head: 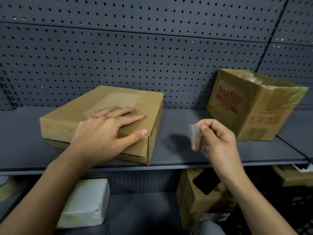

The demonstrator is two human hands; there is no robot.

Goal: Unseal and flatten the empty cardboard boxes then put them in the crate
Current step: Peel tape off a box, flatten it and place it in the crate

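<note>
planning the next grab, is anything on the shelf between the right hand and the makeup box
Nothing visible stands between them: the shelf from the right hand to the makeup box is bare. The hand is not free, though: it pinches a scrap of clear tape.

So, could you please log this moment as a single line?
left hand flat on low box | right hand pinching clear tape strip | MAKEUP box untouched on shelf

Grey pegboard wall [152, 53] — grey shelf [183, 150]
</note>
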